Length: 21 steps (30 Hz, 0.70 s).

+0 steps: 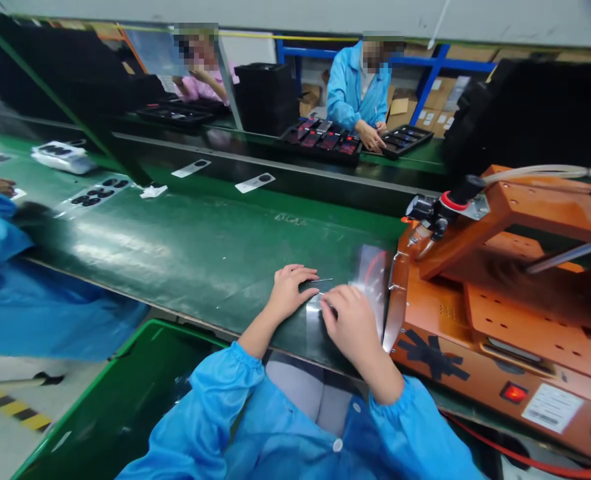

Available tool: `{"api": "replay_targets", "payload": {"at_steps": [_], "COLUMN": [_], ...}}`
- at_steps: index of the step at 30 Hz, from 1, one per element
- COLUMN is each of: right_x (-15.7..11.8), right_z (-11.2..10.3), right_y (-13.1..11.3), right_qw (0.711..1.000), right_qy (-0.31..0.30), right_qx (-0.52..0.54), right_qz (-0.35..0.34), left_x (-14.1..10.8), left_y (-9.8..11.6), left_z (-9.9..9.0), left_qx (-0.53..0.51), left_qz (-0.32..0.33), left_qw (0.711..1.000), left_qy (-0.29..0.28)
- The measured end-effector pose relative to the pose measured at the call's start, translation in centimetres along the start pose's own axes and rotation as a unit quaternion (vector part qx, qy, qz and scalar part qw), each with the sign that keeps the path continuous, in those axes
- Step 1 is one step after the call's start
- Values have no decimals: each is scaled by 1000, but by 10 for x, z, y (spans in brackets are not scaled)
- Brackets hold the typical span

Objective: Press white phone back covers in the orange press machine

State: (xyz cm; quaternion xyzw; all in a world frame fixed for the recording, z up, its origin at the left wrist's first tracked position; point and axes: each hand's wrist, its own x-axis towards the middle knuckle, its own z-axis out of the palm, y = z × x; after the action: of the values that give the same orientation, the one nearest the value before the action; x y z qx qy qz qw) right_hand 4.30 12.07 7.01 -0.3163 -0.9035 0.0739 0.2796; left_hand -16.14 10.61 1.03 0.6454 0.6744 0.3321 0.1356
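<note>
Green worktop (200,233), scuffed and glossy, runs the width of my station.

Item: left hand (291,291), mine, low over the worktop, thumb and fingers spread apart. A thin slender piece (326,279) lies at its fingertips; whether they grip it, I cannot tell.

Item: right hand (351,323), mine, fingers curled toward the thumb, just beside the left. Whether these tips pinch anything, I cannot tell.

Item: clear film strip (313,328), at the near edge of the worktop, between my two hands, its upper end by my left thumb.

Item: clear plastic sheets (374,273), glare on them, beyond my right hand, beside the machine.

Item: orange machine (465,307), right of me, bearing black tape (433,355), a lit red switch (514,393) and a white label (552,407).

Item: two white cards, each with a dark oval, one left (191,168), one right (255,183), toward the back.

Item: sheet of black ovals (97,195), farther left, near a white packet (63,157).

Item: green bin (125,383), below the worktop, to my left.

Item: co-worker's blue sleeve (0,230), far left.

Item: person in blue (345,87), opposite, hands at a black tray (408,140).
</note>
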Motion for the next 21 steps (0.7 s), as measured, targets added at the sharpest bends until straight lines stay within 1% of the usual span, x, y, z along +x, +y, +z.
{"api": "replay_targets", "payload": {"at_steps": [3,5,9,13,15,17,21], "right_x": [29,38,37,31,30,29,22], "right_z": [19,32,46,47,47,50,56], "right_y": [11,15,17,16,16,16,14], "right_qw": [999,997,994,992,992,992,990], "right_qy": [-32,-52,-54,-46,-37,-16,55], "right_qx": [-35,-59,-88,-112,-119,-124,-124], "right_qz": [10,-6,-38,-41,-32,-16,36], "left_x": [5,7,6,4,5,5,2], "left_y": [2,2,0,-1,1,2,-3], "left_z": [1,2,1,0,0,1,8], "left_qx": [-12,-15,-7,7,14,20,64], "left_qz": [-9,-13,-17,-4,9,30,79], "left_qw": [1000,1000,1000,1000,1000,999,995], "left_qy": [8,13,13,4,2,1,-19]}}
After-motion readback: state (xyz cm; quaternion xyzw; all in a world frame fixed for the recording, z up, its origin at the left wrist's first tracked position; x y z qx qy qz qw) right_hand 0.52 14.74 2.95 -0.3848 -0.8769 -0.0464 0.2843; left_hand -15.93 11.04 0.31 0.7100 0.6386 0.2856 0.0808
